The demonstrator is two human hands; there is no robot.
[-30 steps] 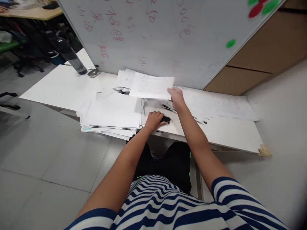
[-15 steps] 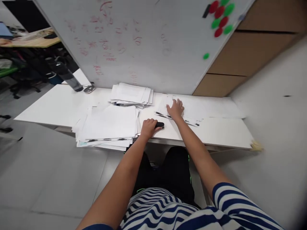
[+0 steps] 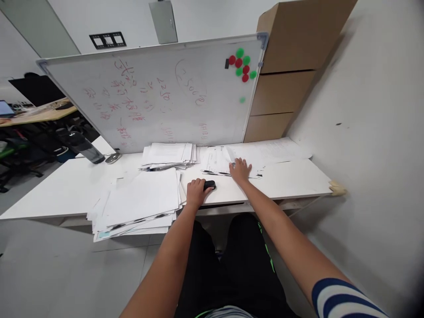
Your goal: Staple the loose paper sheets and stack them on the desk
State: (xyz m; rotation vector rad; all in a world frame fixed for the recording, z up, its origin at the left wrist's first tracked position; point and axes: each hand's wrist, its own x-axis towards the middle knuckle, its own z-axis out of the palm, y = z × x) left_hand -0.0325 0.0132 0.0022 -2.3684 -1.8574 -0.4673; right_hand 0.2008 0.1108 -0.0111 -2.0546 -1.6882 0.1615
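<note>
My left hand [image 3: 195, 192] is closed over a small black object [image 3: 209, 185] that lies on the white table [image 3: 49, 194]; I cannot tell what the object is. My right hand [image 3: 240, 169] rests flat, fingers spread, on a sheet of a paper pile [image 3: 265, 154] at the right. A neat stack of papers [image 3: 168, 154] lies behind at the whiteboard's foot. A large loose stack [image 3: 139, 201] overhangs the table's front edge left of my left hand.
A whiteboard [image 3: 159, 97] with red writing and red and green magnets [image 3: 241, 66] leans at the back of the table. A dark bottle [image 3: 79, 143] and a small round metal object [image 3: 113, 157] stand at the left. Cardboard boxes [image 3: 285, 75] rise behind right; the wall is close at the right.
My right hand has put the sheet it held onto the far stack and come down flat on the right-hand papers. My left hand stayed on the black object. My head has tilted up.
</note>
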